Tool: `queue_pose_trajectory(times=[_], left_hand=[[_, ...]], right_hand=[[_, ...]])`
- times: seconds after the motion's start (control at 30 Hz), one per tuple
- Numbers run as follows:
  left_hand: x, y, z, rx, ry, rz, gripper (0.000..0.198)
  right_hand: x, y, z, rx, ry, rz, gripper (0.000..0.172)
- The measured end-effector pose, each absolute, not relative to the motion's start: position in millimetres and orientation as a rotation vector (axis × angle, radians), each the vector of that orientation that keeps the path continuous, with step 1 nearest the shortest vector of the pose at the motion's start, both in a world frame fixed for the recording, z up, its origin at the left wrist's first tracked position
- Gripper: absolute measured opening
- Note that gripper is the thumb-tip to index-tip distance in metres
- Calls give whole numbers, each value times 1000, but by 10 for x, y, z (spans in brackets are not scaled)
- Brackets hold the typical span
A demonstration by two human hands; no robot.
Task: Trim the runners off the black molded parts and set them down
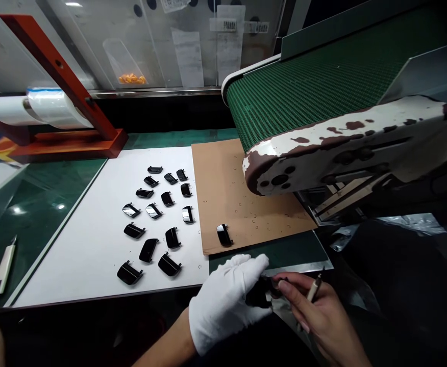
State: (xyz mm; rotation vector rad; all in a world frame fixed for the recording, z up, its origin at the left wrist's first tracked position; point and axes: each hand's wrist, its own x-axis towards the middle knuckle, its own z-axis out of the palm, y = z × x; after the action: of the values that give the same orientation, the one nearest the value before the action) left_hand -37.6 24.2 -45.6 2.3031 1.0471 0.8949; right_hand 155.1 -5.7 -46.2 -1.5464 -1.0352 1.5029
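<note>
Glossy black part held low in left hand

Left hand wears a white glove, grip closed round the part at lower centre; glove probably keeps prints off the gloss. Right hand, bare, grip narrow on a slim pen-like tool. Matching parts lie spaced on a white sheet, likely so faces can't rub; a lone part sits on cardboard. Barcode labels, upper centre, unreadable.

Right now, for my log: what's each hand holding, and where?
Left hand grips a black part by its edge; right hand holds a tool by its shaft.
</note>
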Motion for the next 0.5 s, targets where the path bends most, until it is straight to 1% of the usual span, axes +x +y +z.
queue_pose_trajectory(times=[0.1,0.2,0.3,0.4,0.5], left_hand=[[-366,139,-555,2303,1054,956,72],[-351,8,-699,2288,1055,1042,79],[-306,-103,-759,2252,1032,1140,80],[-238,-134,-643,2213,922,1233,78],[-201,-74,-458,2226,754,1268,70]], right_hand=[[1559,-75,-431,-1536,-936,1595,44],[1565,-111,-447,-1501,-817,1676,41],[1537,-178,-513,-1379,-664,1849,40],[1485,-248,-607,-1271,-589,2010,48],[1487,-262,-681,-1252,-626,2027,59]])
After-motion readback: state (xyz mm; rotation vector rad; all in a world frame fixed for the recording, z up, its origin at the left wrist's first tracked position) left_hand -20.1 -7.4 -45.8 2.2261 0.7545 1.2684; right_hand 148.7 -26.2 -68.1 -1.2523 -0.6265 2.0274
